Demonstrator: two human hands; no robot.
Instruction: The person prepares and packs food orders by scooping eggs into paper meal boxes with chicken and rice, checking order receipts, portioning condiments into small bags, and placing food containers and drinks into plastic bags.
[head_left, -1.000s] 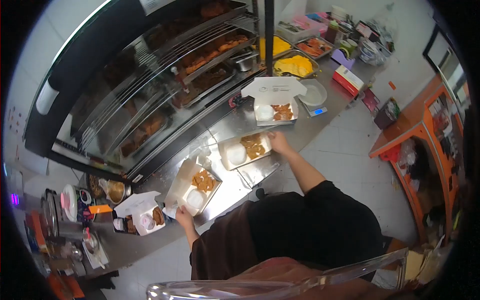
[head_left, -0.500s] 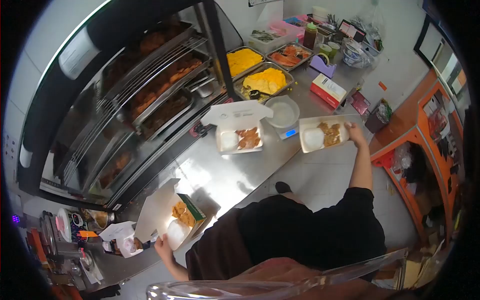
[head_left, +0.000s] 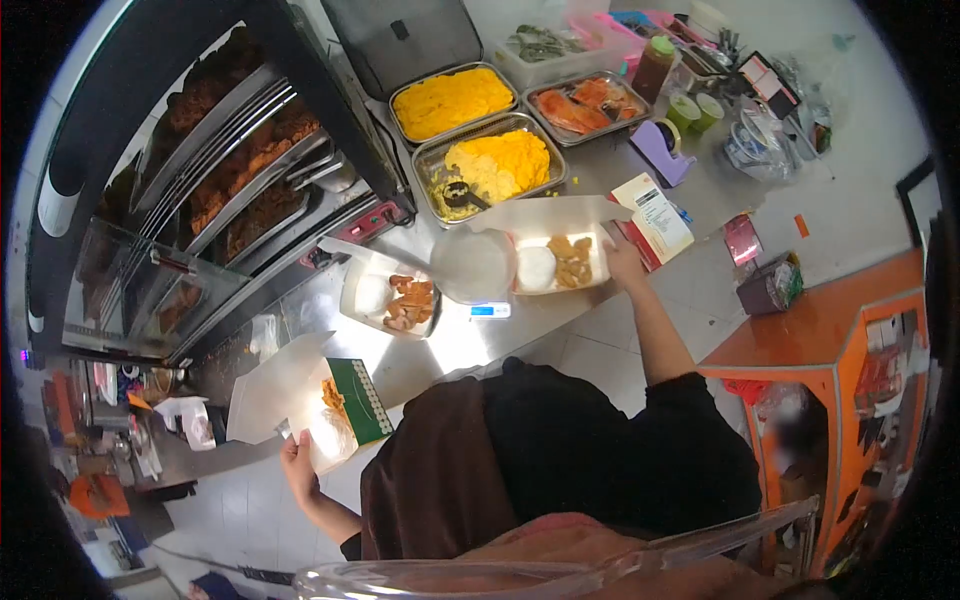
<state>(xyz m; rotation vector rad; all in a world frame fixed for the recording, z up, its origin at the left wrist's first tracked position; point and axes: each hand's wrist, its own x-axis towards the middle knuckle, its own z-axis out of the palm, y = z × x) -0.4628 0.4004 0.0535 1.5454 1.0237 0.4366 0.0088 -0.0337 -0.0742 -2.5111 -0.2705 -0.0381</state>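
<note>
My left hand (head_left: 298,468) grips the near corner of a green-and-white takeaway box (head_left: 358,395), its lid raised, with white rice (head_left: 332,438) and golden fried pieces inside. My right hand (head_left: 625,262) holds the right side of another open takeaway box (head_left: 603,268), which carries a rice mound (head_left: 536,268) and brown meat pieces (head_left: 573,260). Left of that box is a round translucent bowl (head_left: 472,265) on a scale with a lit blue display (head_left: 488,311). A third open box (head_left: 350,305) with rice and sliced meat sits on the counter between my hands.
Metal trays of yellow food (head_left: 452,100) stand at the back, one holding a black spoon (head_left: 465,195). Beside them are a tray of orange-red meat (head_left: 585,103), a sauce bottle (head_left: 653,68) and a purple tape dispenser (head_left: 662,150). A glass display cabinet (head_left: 130,280) fills the left; an orange shelf (head_left: 800,340) stands right.
My right hand has brought its box leftward from over the floor to beside the bowl, and its lid now shows upright. My left hand still holds the green-and-white box. The camera view has turned.
</note>
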